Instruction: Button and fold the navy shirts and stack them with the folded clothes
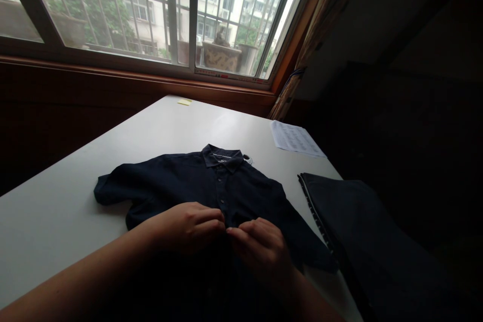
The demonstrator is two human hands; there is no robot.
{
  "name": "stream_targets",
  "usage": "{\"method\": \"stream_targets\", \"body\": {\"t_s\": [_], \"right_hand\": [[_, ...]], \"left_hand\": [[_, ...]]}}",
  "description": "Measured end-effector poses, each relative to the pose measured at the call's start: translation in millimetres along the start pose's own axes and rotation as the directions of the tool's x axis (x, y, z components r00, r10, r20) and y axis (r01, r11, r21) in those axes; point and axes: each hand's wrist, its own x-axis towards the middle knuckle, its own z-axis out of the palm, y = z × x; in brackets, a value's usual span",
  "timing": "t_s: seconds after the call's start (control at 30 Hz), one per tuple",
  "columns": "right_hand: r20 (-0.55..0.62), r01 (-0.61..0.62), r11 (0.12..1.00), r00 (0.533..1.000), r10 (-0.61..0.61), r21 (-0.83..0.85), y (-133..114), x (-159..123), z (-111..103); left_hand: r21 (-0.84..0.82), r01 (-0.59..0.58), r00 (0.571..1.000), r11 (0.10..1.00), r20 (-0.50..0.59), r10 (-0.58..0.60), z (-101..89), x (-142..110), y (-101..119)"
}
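A dark navy short-sleeved shirt (173, 181) lies face up on the white table (151, 131), its collar toward the window. Its buttons near the collar look fastened down the front. My left hand (199, 224) is closed in a pinch on the front placket, at about chest height. Facing it, my right hand (260, 241) pinches the same placket, and the fingertips of both hands almost meet. Whatever button lies between the fingers is hidden. The lower part of the shirt is lost in deep shadow.
A dark folded cloth (350, 206) hangs over the table's right edge. Printed paper sheets (296, 138) lie at the back right, and a yellow sticky note (184, 102) is at the far corner. A small round white object (248, 159) sits beside the collar. Behind stands a barred window (151, 10).
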Motion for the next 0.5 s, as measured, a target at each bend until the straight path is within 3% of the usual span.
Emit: {"method": "stream_targets", "body": {"t_s": [0.5], "right_hand": [[-0.035, -0.030, 0.999, 0.999, 0.031, 0.028, -1.0, -5.5, 3.4]], "left_hand": [[-0.036, -0.010, 1.000, 0.999, 0.013, 0.011, -2.0, 0.2, 0.5]]}}
